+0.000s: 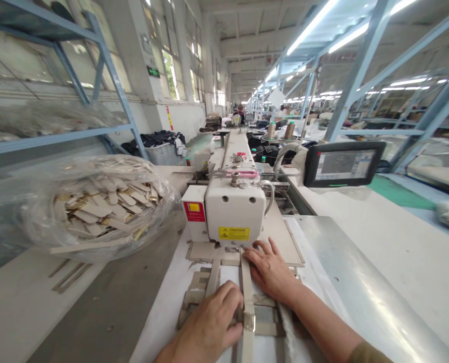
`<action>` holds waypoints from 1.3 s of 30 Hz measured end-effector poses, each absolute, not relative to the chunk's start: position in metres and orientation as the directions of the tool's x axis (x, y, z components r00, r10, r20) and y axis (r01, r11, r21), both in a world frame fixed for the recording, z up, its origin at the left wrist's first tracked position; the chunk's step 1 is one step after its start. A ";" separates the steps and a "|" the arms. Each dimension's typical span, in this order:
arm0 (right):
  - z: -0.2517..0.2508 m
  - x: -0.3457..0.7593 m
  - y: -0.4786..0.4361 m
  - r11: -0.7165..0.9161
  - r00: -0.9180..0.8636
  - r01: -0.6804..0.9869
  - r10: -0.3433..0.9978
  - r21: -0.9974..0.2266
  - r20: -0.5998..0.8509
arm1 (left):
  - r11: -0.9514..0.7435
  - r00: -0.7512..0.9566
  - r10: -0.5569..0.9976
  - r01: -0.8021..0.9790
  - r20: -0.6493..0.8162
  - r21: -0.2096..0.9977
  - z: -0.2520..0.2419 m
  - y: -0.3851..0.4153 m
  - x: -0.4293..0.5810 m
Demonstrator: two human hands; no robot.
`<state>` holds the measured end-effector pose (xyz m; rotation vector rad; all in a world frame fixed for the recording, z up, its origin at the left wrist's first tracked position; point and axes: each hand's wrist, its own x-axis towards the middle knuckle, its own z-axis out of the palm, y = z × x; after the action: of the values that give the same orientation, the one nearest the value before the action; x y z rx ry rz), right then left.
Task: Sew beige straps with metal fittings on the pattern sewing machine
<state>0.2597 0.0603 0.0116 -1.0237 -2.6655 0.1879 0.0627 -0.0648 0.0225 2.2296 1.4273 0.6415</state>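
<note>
From the head camera, a big white sewing machine (230,212) stood in the middle of the worktop (394,252). Right in front of the machine lay a long pale strap (247,297), running toward the person. The left hand (209,325) was curled over the near part of the strap and a flat frame (194,297) beside it, fingers bent and pressing down, likely to keep the strap from sliding. The right hand (270,269) lay flat and open just in front of the machine, fingers spread on the strap's far end, perhaps to keep it straight under the needle. The needle itself was hidden behind the machine's front. To the left of the machine sat a clear bag (92,206) full of pale flat pieces; what they were was hard to tell. To the right of the machine stood a small screen (343,164), its words too tiny to read. Far behind the machine the room went blurry.
</note>
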 end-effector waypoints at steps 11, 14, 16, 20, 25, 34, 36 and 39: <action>0.015 0.258 0.057 0.736 -0.700 0.641 0.677 -0.217 0.229 | -0.506 0.497 0.853 0.710 0.161 0.490 0.027 -0.061 0.062; 0.015 0.258 0.058 0.739 -0.707 0.638 0.673 -0.214 0.216 | -0.499 0.498 0.860 0.771 0.113 0.395 0.027 -0.060 0.065; 0.016 0.258 0.059 0.739 -0.712 0.644 0.674 -0.198 0.199 | -0.500 0.494 0.862 0.792 0.112 0.351 0.025 -0.059 0.068; 0.017 0.255 0.054 0.706 -0.675 0.695 0.706 -0.138 0.213 | -0.508 0.503 0.858 0.807 0.100 0.301 0.022 -0.058 0.069; 0.016 0.251 0.043 0.669 -0.641 0.738 0.736 -0.090 0.219 | -0.527 0.510 0.850 0.819 0.133 0.229 0.018 -0.062 0.068; 0.022 0.246 0.038 0.635 -0.619 0.767 0.771 -0.095 0.153 | -0.529 0.510 0.848 0.820 0.144 0.216 0.011 -0.065 0.066; 0.021 0.245 0.038 0.632 -0.615 0.769 0.773 -0.096 0.154 | -0.526 0.509 0.850 0.822 0.133 0.219 0.010 -0.066 0.066; 0.020 0.243 0.038 0.632 -0.617 0.769 0.772 -0.095 0.152 | -0.500 0.488 0.866 0.836 0.110 0.227 0.009 -0.066 0.064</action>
<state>0.2434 0.0379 0.0197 -1.2747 -2.6737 0.0305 0.0638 -0.0664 0.0087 2.5843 1.4874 0.3159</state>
